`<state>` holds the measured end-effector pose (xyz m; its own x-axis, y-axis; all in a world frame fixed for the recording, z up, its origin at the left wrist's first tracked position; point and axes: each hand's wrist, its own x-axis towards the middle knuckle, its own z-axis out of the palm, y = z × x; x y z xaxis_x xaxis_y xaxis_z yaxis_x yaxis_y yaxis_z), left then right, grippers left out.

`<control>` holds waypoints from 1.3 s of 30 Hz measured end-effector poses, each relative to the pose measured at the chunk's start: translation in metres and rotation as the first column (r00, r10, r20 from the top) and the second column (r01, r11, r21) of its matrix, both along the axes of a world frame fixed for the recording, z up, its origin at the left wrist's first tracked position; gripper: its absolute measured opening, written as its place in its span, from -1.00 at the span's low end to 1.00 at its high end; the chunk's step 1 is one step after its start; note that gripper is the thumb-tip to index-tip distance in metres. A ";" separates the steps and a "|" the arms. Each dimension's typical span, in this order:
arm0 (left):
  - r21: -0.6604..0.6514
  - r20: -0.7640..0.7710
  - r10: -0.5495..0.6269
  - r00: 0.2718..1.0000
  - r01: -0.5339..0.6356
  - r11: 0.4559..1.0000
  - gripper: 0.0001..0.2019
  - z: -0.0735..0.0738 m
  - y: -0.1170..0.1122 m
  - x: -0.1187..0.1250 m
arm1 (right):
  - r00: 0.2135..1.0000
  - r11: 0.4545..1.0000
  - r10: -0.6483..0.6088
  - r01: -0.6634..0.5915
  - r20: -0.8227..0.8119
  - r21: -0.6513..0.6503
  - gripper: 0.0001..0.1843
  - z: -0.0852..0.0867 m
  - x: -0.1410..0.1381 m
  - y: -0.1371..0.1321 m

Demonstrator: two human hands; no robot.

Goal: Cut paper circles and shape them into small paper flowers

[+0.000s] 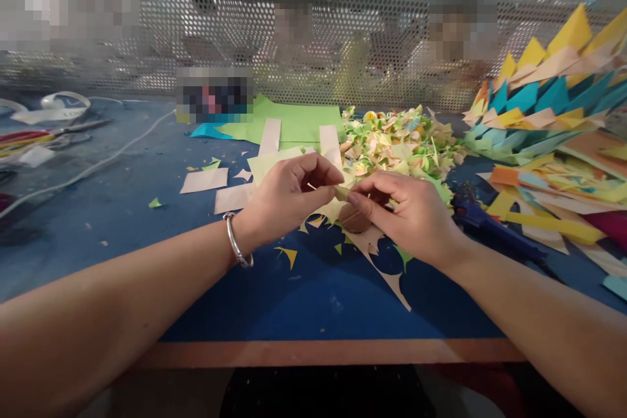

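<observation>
Between the fingertips of both hands is a small pale yellow piece of paper (pixel 341 193). My left hand (pixel 289 192), with a silver bangle (pixel 234 240) at its wrist, pinches one end of it. The other end is pinched by my right hand (pixel 404 206). Just below the fingers lies a round brown disc (pixel 355 217), partly covered by my right hand. Pale cut paper scraps (pixel 392 277) are spread under and in front of the hands. Beyond them rises a heap of small curled paper pieces (pixel 396 144) in yellow, green and pink.
A blue glue gun (pixel 497 228) lies right of my right hand. Layered pointed paper work (pixel 553 91) stands at the right. Green paper sheets (pixel 304 121) lie at the back, pale paper strips (pixel 204 179) at left. A white cord (pixel 108 153) crosses the blue table; a perforated metal screen (pixel 313 32) stands behind.
</observation>
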<state>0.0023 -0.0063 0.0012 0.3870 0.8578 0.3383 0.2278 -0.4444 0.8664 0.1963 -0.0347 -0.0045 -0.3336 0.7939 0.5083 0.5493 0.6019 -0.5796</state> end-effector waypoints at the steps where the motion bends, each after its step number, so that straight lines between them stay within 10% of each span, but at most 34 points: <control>1: -0.001 -0.007 -0.020 1.000 0.020 1.000 -0.91 0.000 0.000 0.000 | 1.000 1.000 0.010 -0.010 -0.016 -0.017 -0.84 0.000 0.000 0.000; 20: 0.039 -0.037 -0.059 0.998 0.060 0.997 -0.86 -0.004 0.007 -0.002 | 0.984 0.961 0.054 -0.097 -0.169 -0.261 -0.83 0.001 -0.003 -0.003; 39: -0.190 0.150 -0.040 0.988 0.068 0.979 -0.92 0.007 -0.003 -0.003 | 0.997 0.993 0.000 -0.010 -0.083 -0.120 -0.86 0.000 0.000 0.000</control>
